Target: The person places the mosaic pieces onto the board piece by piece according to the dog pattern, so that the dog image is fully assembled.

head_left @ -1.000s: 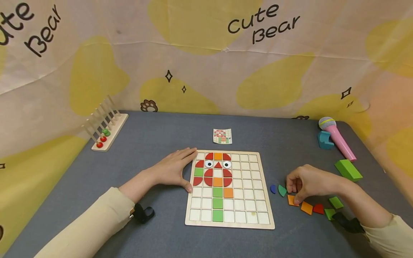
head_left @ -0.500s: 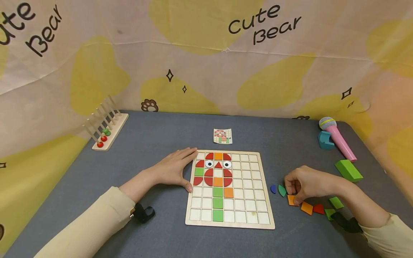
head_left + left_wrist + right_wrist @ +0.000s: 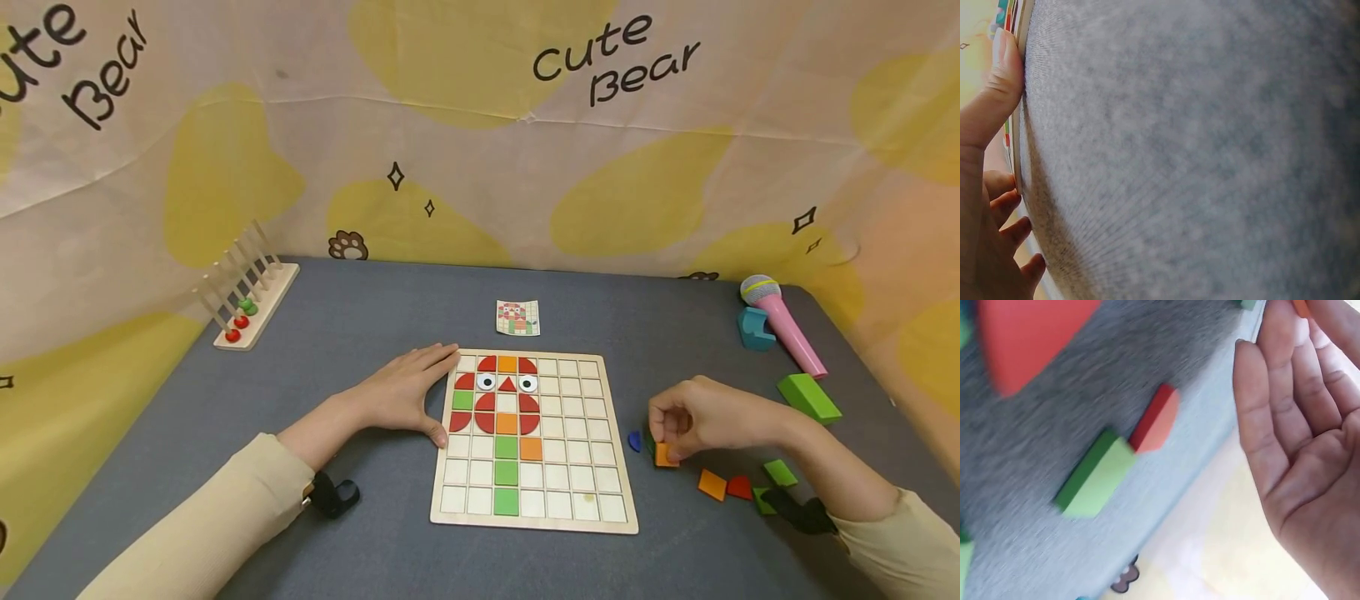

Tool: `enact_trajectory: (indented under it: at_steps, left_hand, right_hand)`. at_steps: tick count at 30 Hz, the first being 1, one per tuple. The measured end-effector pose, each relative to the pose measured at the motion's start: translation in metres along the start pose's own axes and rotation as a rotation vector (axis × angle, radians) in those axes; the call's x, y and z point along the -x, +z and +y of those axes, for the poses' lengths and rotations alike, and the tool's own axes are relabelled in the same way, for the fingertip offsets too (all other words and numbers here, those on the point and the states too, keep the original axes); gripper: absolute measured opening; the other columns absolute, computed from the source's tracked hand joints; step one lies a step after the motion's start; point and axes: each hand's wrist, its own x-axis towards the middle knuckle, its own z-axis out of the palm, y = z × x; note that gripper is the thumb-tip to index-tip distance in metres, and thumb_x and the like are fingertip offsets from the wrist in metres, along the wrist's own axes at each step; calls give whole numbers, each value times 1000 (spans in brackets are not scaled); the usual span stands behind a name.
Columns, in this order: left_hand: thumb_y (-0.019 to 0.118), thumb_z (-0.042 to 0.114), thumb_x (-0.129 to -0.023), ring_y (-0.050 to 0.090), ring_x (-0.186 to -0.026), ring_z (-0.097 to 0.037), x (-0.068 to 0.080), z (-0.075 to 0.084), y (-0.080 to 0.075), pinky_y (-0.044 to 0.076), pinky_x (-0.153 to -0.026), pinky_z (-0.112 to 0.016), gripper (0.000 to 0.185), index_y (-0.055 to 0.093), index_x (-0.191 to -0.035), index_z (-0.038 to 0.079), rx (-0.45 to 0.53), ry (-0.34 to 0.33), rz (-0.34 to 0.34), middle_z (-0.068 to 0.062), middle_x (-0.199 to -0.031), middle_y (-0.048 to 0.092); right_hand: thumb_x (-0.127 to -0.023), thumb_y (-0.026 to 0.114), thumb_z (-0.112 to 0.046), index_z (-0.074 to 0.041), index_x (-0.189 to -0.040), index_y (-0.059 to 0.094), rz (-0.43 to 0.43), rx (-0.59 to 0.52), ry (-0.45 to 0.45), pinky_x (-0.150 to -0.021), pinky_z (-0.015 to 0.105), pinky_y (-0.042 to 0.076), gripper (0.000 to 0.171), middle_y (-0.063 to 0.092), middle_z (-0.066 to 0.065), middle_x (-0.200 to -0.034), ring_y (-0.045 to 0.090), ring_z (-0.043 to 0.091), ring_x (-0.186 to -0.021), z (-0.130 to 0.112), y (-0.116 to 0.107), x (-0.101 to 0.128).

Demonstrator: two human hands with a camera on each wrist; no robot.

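My right hand pinches an orange square tile between thumb and fingertips, right of the board. In the right wrist view the tile's edge shows at the top. Just left of these fingers lies a blue rounded tile; a green quarter-round tile is mostly hidden behind them. My left hand rests spread along the left side of the wooden grid board, thumb and fingertips touching its edge. Red, orange and green tiles and two eye pieces fill several cells of the board.
Another orange tile, a red tile and green tiles lie near the right wrist. Behind the board is a small picture card. A green block, pink toy microphone and teal piece stand right; a peg rack is left.
My right hand has moved slightly left with the orange tile, which has left its spot beside the other orange one. The left hand and board have stayed put.
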Motion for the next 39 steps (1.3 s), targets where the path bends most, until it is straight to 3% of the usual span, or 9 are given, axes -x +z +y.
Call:
enact_trajectory:
  at_steps: [10, 25, 39]
  left_hand:
    - [80, 69, -64, 16, -156, -31, 1, 1, -1, 19, -126, -54, 126, 20, -159, 13, 7, 1, -4, -5, -168, 17]
    - [80, 70, -63, 16, -156, -30, 0, -1, 0, 19, -126, -54, 126, 20, -159, 14, 11, 13, 2, -4, -168, 17]
    - [80, 69, -63, 16, -156, -31, 1, -1, -1, 19, -126, -54, 126, 20, -159, 13, 9, 17, 3, -5, -168, 17]
  right_hand:
    - [-84, 78, -21, -22, -94, 68, 38, 9, -93, -62, 20, 53, 15, 65, -10, -78, 57, 0, -69, -24, 12, -28]
    - [-84, 77, -14, -23, -92, 68, 58, -17, -99, -66, 19, 52, 16, 64, -11, -80, 57, 1, -71, -55, 42, -71]
    - [-87, 73, -7, -16, -91, 70, 98, -45, -131, -66, 17, 53, 10, 68, -7, -79, 57, -1, -69, -76, 63, -92]
